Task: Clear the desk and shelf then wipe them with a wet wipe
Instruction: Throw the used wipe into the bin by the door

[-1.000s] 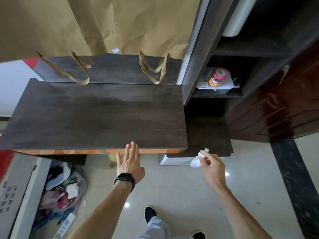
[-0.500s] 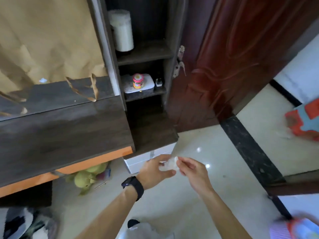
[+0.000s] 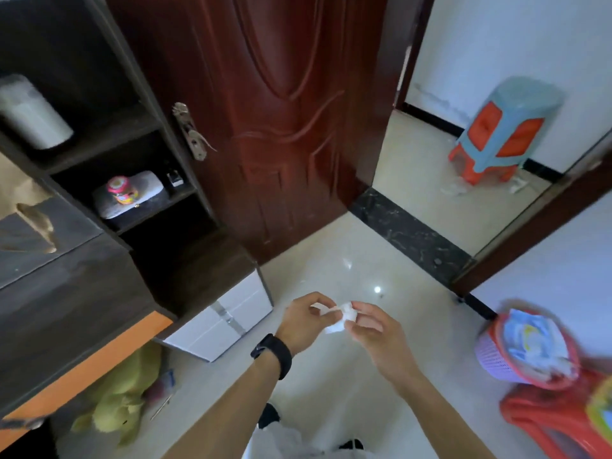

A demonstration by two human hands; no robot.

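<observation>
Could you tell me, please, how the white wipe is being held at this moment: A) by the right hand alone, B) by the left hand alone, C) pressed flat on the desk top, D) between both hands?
D: the left hand and the right hand both pinch the crumpled wipe between them, over the floor and away from the desk.

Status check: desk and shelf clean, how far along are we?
Done, apparently: the visible desk top is bare except a paper bag at its back. In hand: left hand and right hand both pinch a crumpled white wipe over the floor. Left: the shelf holds a pink-lidded jar on a flat pack, plus a white container above, so clearing and wiping there remain.
</observation>
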